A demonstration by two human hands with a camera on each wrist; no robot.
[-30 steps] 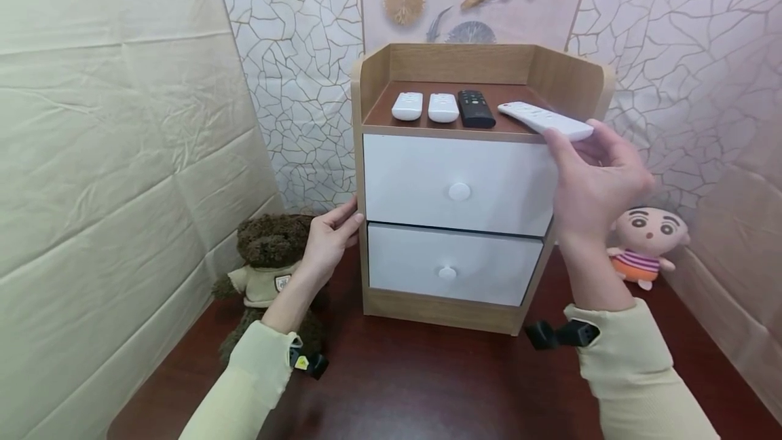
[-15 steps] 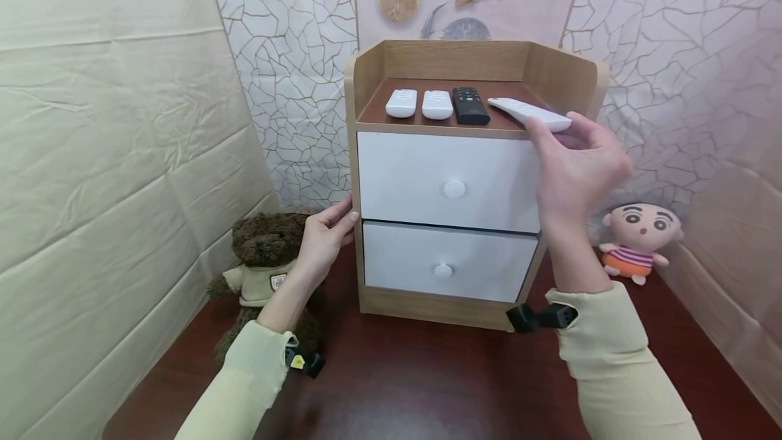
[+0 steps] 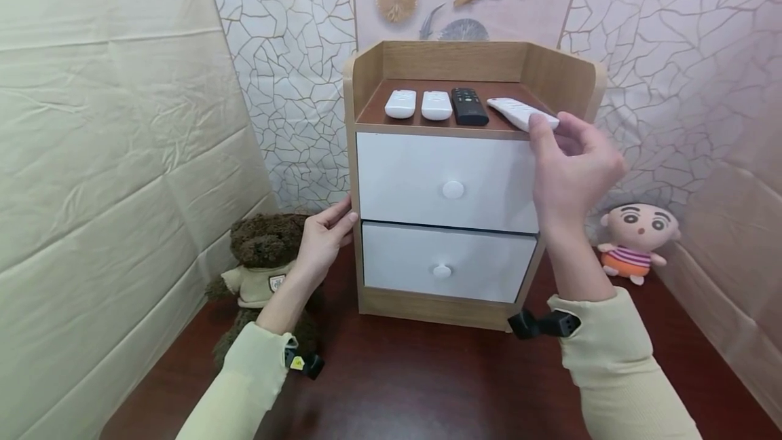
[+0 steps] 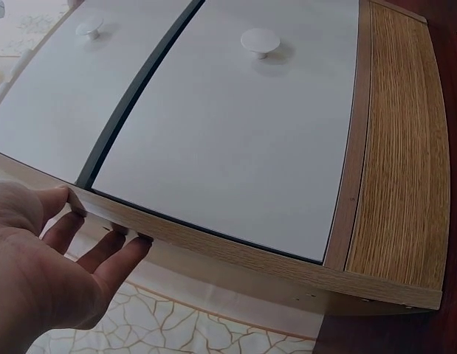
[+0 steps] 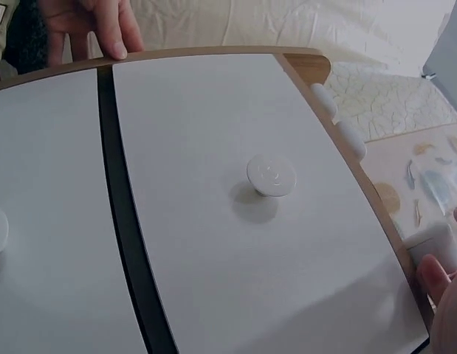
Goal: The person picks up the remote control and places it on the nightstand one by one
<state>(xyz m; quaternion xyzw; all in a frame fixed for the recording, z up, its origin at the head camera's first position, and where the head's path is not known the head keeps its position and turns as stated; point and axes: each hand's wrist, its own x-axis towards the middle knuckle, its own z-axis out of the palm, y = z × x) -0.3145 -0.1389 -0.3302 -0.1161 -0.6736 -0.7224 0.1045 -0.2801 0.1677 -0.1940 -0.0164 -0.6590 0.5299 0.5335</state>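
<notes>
My right hand [image 3: 577,172] pinches a white remote control [image 3: 518,113] between thumb and fingers at its near end. Its far end reaches over the reddish-brown top of a small two-drawer cabinet [image 3: 434,307], at the right of the front edge. Lined up to its left are a black remote [image 3: 470,107] and two white remotes [image 3: 436,106]. My left hand [image 3: 322,240] touches the cabinet's left side. In the left wrist view, the thumb is at the front edge and the fingertips [image 4: 143,243] are against the side panel. The right wrist view shows only part of my right hand [image 5: 449,295].
Both drawers, the upper [image 3: 415,175] and the lower [image 3: 403,257], have round white knobs. A brown teddy bear [image 3: 263,284] sits left of the cabinet, a striped-shirt plush doll [image 3: 632,257] to the right. A raised wooden rim [image 3: 452,61] borders the cabinet top.
My right hand has moved left and brought the white remote lower and nearer the black one over the cabinet top. My left hand keeps its place on the side.
</notes>
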